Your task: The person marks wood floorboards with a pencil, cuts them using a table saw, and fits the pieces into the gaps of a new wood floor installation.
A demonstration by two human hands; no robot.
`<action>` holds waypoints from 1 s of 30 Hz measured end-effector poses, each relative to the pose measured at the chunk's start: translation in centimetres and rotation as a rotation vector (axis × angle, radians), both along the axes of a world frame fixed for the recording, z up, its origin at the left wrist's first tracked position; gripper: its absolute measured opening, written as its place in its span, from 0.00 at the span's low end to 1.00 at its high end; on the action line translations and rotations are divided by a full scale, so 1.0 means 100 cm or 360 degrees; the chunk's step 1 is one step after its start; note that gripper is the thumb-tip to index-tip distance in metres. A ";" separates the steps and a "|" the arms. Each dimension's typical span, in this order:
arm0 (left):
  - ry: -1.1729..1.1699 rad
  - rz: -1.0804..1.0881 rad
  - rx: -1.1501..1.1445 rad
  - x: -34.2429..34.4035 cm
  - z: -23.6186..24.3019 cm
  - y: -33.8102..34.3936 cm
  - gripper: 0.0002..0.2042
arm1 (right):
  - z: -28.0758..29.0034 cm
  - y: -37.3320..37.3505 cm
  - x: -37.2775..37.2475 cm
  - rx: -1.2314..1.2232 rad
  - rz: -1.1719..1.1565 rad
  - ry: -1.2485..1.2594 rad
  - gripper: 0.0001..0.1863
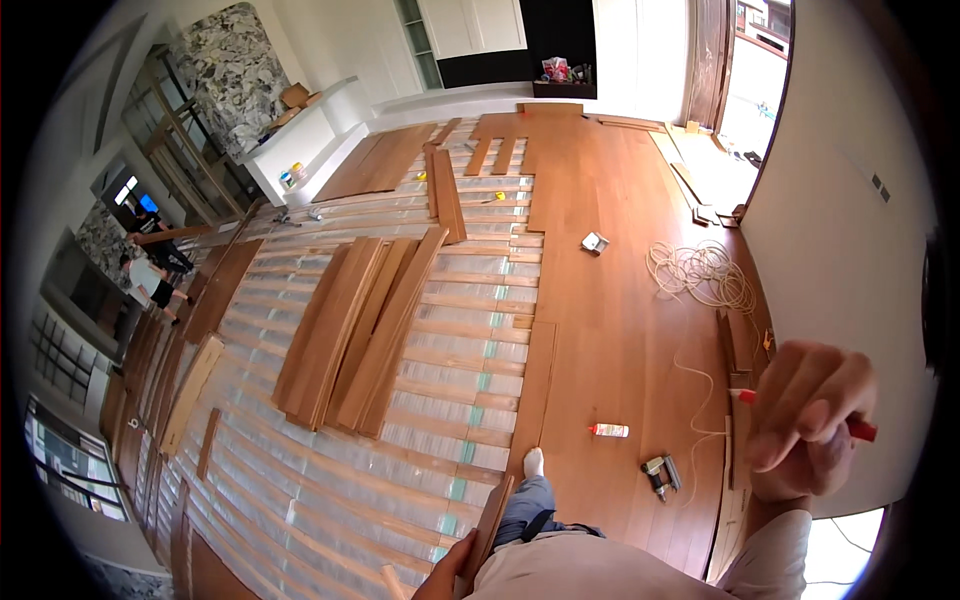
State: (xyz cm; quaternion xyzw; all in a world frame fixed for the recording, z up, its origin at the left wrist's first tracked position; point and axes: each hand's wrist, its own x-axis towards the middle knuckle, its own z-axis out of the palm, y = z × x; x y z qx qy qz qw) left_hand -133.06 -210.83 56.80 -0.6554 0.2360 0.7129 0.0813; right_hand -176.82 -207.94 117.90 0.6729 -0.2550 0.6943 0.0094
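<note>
My right hand (812,420) is raised at the right, its fingers closed around a red pencil (863,430) whose ends stick out on both sides of the fist. Low in the middle, my left hand (452,565) grips a brown wooden floorboard (493,520) against my left side; most of its fingers are hidden. My socked foot (534,462) rests on the laid wood floor (590,340), by the edge of the open joists. On that floor lie a white glue bottle (610,430) with a red cap and a nail gun (660,477).
Loose floorboards (350,330) are stacked across the wooden joists (470,345), which have clear sheeting between them. A coiled pale hose (705,275) lies near the right wall. A small box (595,243) sits farther off. Two people (150,275) are at the far left, one with a board.
</note>
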 end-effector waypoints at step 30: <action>0.0258 0.0054 0.0334 -0.624 0.033 -0.522 0.34 | -0.347 -0.462 -0.760 0.2029 -0.0501 -0.1229 0.06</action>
